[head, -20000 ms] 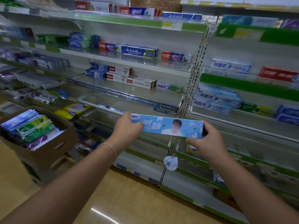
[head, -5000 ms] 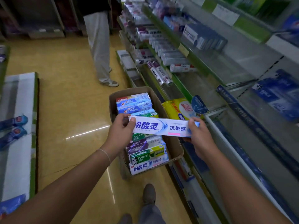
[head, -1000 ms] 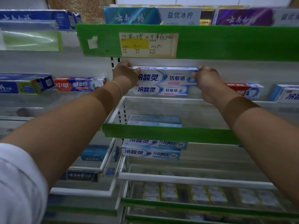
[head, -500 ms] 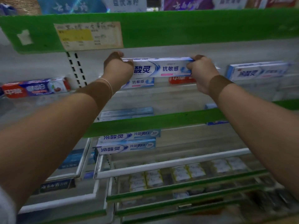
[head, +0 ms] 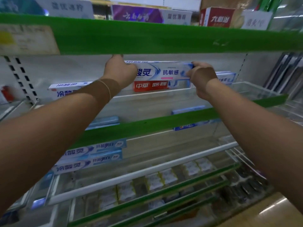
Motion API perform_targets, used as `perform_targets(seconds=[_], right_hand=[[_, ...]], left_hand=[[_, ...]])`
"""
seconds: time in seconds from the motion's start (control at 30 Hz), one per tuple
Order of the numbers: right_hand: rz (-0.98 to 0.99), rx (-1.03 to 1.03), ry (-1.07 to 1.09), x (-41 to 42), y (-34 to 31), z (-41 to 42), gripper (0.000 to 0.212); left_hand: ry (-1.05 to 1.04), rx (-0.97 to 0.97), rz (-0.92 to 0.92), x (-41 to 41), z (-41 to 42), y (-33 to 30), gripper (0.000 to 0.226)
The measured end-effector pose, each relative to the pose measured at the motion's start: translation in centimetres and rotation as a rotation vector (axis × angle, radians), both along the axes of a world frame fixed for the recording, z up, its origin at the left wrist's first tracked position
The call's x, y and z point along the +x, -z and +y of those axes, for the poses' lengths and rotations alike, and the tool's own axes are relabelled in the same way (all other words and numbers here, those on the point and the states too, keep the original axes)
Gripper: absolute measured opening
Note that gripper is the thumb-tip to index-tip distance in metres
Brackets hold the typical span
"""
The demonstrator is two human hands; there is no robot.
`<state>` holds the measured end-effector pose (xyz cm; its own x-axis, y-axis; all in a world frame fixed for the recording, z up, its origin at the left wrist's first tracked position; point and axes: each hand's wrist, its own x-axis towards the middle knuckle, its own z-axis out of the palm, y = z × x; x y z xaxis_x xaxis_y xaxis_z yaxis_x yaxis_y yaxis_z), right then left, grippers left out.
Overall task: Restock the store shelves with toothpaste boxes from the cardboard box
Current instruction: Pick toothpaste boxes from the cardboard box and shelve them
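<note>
Both hands hold the white toothpaste box (head: 164, 71) over a red box (head: 150, 86).

We see a white-and-blue toothpaste box (head: 164, 72) lying level at upper centre of the frame, gripped at both ends, just above a red box (head: 150, 86) on the shelf (head: 147, 95).

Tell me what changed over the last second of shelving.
The white-and-blue toothpaste box moved rightward along the shelf: a second ago it sat above a matching white box, now above a red toothpaste box. Left hand and right hand still grip its two ends.
</note>
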<state>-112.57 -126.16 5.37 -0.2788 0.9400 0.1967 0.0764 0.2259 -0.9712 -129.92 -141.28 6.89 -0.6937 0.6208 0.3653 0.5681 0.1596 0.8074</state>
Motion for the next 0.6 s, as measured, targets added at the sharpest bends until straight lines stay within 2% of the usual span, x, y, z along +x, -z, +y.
perform_targets(seconds=[0.13,0.43,0.5,0.6], right_hand=[[-0.023,0.013,0.019,3.3,-0.7,4.2,0.046],[-0.116,0.022,-0.029,10.9,-1.3,14.9,0.049],[-0.110,0.017,-0.043,11.7,-1.5,16.8,0.049],[-0.080,-0.016,-0.066,12.8,-1.6,19.1,0.048]], left_hand=[[-0.002,-0.024,0.006,3.3,4.1,-0.7,0.052],[-0.018,-0.099,0.036,11.4,14.1,-0.5,0.061],[-0.035,-0.115,0.034,12.8,15.8,-0.6,0.053],[-0.091,-0.144,0.067,14.3,17.9,-0.9,0.017]])
